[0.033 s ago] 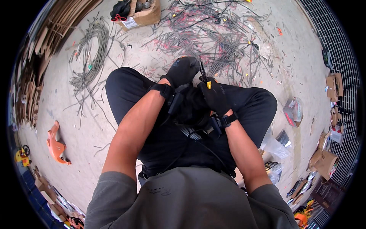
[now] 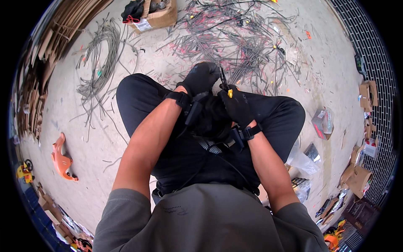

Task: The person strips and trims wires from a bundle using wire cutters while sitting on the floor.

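Above my crossed legs, both black-gloved hands are close together. My right hand (image 2: 237, 106) is wrapped round a pair of pliers (image 2: 223, 78) with dark jaws and yellow on the handle. The jaws point up and away from me, beside the fingers of my left hand (image 2: 203, 78). That hand is closed, its back toward me; whatever it grips is hidden or too thin to make out. Just beyond the hands, a loose heap of grey cable pieces (image 2: 243, 52) with pink and red bits is spread over the floor.
Left of the heap lies a coil of grey cable (image 2: 97, 63). An open cardboard box (image 2: 161, 17) stands beyond it. Flattened cardboard (image 2: 50, 54) is stacked along the left. An orange plastic part (image 2: 61, 158) lies at left; a small carton (image 2: 322, 123) and clear plastic bags (image 2: 303, 161) at right.
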A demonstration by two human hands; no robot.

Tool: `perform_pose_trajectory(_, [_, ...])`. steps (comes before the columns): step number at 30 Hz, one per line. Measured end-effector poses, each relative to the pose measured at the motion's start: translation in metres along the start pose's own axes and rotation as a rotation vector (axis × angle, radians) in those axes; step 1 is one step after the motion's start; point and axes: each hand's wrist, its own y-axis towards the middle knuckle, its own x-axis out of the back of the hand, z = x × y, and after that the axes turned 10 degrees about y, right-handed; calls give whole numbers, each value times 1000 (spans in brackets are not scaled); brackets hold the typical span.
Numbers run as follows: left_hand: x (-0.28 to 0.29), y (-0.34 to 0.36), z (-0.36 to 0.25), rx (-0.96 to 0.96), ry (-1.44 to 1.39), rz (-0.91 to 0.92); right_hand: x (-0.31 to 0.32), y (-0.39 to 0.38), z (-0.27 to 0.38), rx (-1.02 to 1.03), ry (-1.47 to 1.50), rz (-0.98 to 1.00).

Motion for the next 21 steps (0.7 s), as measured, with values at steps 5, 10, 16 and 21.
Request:
perform_pose_trajectory(5, [4, 1, -4, 129, -158, 108, -4, -1, -1, -13, 10, -1])
perform_pose_trajectory(10, [4, 1, -2, 142, -214, 125, -2, 0, 1, -52, 48, 22])
perform_pose_trajectory(16, [3, 0, -2, 191, -298, 162, -2, 0, 2, -74, 31, 17])
perform_pose_trajectory(21, [6, -1, -6, 245, -345, 179, -1, 2, 3, -33, -1, -6])
